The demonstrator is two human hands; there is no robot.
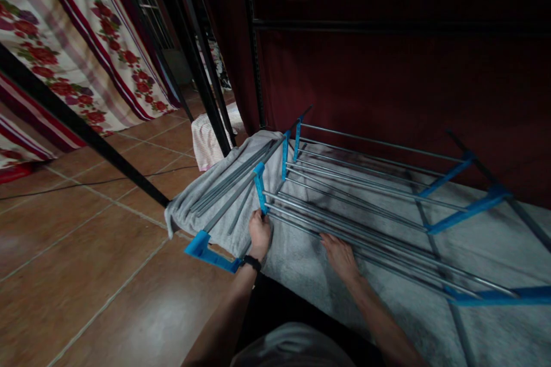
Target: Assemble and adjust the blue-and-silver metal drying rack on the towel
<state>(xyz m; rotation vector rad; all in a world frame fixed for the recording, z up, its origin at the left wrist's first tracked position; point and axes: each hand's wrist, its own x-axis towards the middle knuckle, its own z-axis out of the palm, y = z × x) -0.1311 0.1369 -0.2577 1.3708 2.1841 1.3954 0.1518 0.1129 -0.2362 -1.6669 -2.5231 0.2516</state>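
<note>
A partly assembled rack of thin metal rods and blue plastic brackets lies across a grey blanket (297,275). My left hand (259,233), a black band on its wrist, is closed at the lower end of a blue bracket (260,189), where the rods enter it. My right hand (340,252) has its fingers curled on the nearest metal rod (387,264), a short way along from that bracket. Farther right, the rods meet another blue bracket (495,296). A blue end piece (210,253) sits left of my left wrist, on a dark bar.
Several loose grey rods (235,178) lie on the blanket at the left. Black metal frame posts (86,126) stand around the blanket. Behind the rack hangs a dark red cloth (387,80). Brown floor tiles (107,275), a cable (129,178) and a floral curtain (86,40) are at left.
</note>
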